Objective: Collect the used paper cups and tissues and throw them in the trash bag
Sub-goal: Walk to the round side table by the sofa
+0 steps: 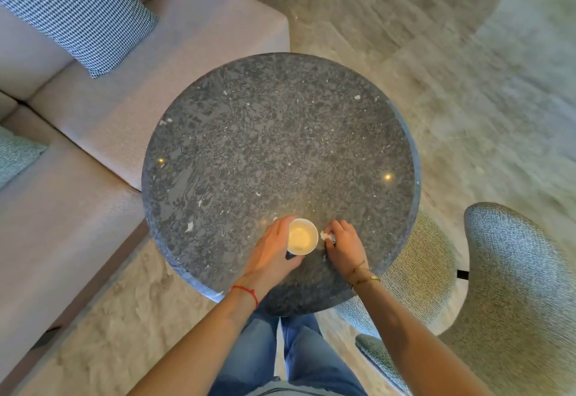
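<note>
- Cup (301, 236), white paper, stands upright on the round speckled grey surface (280, 146), in the lower centre of the frame, near the surface's lower edge; its mouth faces up and the inside looks pale yellow.
- Left hand (274, 247) wraps the cup's left side, its grip curled around the wall, thumb below and fingers above the rim's edge.
- Right hand (343, 247) sits just right of the cup, its grip pinched on a small crumpled white tissue (326, 236) that lies against the surface, just beside the cup's right rim.
- Red string (247, 294) circles the left wrist; thin gold bracelets (364, 277) circle the right wrist.
- Sofa (93, 146), light beige, fills the left side of the frame, with a checked cushion (74, 12) in the upper left and part of a green cushion (15, 155) at the left edge.
- Chair (514, 271), grey-green fabric, stands in the lower right, partly under the surface's edge.
- Jeans (280, 355) show at the bottom centre, between the forearms.
- Floor (405, 21) in the upper right is pale and blurred.
</note>
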The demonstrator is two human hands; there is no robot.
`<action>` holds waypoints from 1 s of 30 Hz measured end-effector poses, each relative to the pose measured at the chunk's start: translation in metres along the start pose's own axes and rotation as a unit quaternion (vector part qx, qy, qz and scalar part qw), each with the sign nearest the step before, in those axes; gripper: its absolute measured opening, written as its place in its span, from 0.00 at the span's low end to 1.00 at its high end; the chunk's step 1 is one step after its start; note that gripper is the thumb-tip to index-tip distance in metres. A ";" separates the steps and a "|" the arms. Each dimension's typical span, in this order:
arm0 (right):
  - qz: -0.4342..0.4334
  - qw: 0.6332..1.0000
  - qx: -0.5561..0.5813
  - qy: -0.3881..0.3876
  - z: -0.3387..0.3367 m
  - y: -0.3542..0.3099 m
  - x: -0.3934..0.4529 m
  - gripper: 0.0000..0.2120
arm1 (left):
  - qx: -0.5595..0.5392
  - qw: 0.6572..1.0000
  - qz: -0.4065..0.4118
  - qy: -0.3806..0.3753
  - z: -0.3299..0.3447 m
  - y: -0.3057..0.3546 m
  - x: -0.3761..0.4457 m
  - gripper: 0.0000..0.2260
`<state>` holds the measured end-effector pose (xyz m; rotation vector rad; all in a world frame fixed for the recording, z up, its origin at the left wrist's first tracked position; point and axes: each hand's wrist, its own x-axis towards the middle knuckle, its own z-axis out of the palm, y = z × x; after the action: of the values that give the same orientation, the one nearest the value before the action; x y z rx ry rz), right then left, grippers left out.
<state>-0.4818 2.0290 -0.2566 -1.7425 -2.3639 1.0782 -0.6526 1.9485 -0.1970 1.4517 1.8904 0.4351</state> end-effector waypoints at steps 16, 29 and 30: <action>-0.048 0.981 0.085 0.168 -0.045 -0.026 -0.050 0.05 | -0.045 0.997 0.018 0.060 -0.043 0.010 -0.033 0.33; -0.019 0.946 0.097 0.308 -0.044 -0.042 -0.191 0.05 | -0.077 0.985 0.143 0.064 -0.062 0.009 -0.114 0.32; -0.008 0.941 0.103 0.321 -0.039 -0.045 -0.206 0.05 | -0.069 0.984 0.154 0.054 -0.064 0.009 -0.121 0.32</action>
<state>-0.4257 1.8679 -0.1261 -1.6596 -1.7926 0.5914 -0.6763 1.8469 -0.1075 1.6594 1.6820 0.7902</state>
